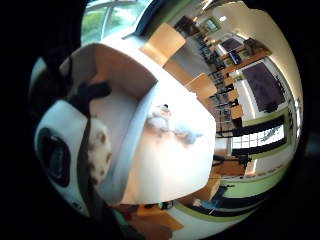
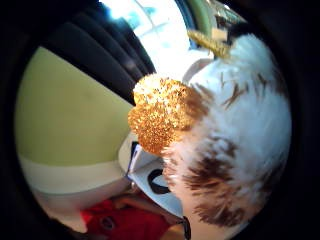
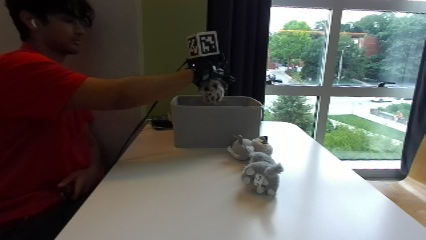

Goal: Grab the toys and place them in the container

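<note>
Gripping spotted plush toy (image 3: 213,90), my gloved right hand (image 3: 206,71) hangs directly above grey container (image 3: 216,121), toy at rim level. Straight drop looks enough, I judge. Two grey toys (image 3: 261,176) wait on table (image 3: 200,200), beside container, nearer window.

The bin (image 3: 216,122) is standing open-topped, its walls ringing the space inside. Two toys (image 3: 251,147) (image 3: 261,176) are lying just beside it, crowding that stretch of surface (image 3: 180,200).
</note>
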`<state>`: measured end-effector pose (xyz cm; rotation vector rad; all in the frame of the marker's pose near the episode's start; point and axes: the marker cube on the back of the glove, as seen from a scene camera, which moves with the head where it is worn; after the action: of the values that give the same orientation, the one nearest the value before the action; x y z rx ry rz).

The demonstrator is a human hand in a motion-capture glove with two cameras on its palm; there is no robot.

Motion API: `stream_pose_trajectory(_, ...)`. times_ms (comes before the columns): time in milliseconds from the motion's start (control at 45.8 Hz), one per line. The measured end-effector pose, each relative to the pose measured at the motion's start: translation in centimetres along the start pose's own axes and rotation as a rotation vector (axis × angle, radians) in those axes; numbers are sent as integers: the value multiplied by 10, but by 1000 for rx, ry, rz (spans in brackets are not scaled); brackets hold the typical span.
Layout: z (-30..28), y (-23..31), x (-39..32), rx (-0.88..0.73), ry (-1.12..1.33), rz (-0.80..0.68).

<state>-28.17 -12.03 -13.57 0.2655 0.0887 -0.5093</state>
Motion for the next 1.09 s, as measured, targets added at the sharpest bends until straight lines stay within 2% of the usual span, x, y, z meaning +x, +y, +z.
stream_pose_trajectory(87, 3, 7, 13, -56, -18, -7)
stream_pose_trajectory(175, 0, 17, 38, -12, -37, 25)
stream_pose_trajectory(284, 4, 35, 105, 26, -4, 128)
stream_pose_trajectory(589, 78, 111, 273, -160, 50, 339)
stream_pose_trajectory(720, 109, 124, 312, -220, 30, 542)
stream_pose_trajectory(829, 142, 145, 347, -328, 128, 449)
stream_pose_trajectory(1091, 206, 134, 365, -341, 150, 498)
